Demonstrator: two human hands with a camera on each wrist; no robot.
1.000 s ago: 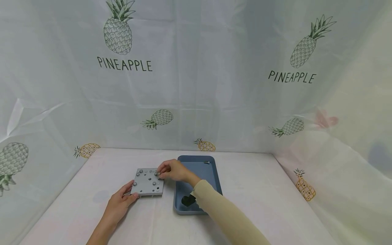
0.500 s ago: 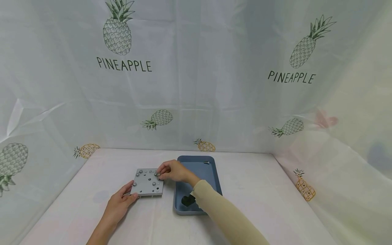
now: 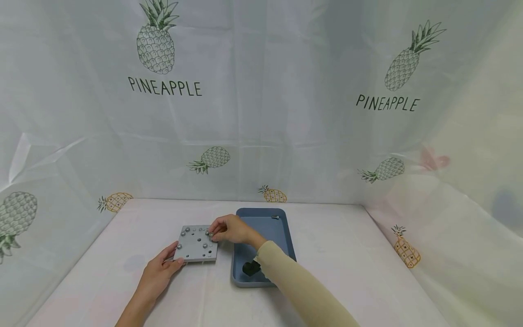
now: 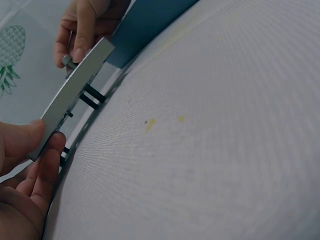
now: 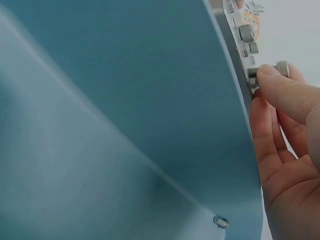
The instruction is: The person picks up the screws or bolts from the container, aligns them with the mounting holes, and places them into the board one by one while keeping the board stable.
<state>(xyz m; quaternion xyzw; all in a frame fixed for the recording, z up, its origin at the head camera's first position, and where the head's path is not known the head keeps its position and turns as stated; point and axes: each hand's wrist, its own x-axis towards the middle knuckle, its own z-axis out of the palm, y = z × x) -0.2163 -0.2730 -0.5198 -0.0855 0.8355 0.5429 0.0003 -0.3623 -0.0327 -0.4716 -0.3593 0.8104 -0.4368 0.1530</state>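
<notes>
My left hand [image 3: 157, 274] grips a silver metal plate [image 3: 191, 252] at its near left corner, thumb on top and fingers beneath in the left wrist view. Holes and several bolts dot the plate's upper face. At the far right corner, my right hand [image 3: 232, 228] pinches a bolt [image 5: 282, 69] between thumb and fingers. Its threaded end meets the plate in the right wrist view, where another bolt [image 5: 246, 33] stands close by. Bolt shanks [image 4: 92, 96] stick out below the plate.
A blue tray [image 3: 291, 247] lies right of the plate, under my right forearm. One loose bolt [image 3: 275, 217] rests at its far right end. A black object [image 3: 250, 268] beside my right sleeve overlaps the tray. A pineapple-print curtain [image 3: 261, 113] hangs behind the white-covered table.
</notes>
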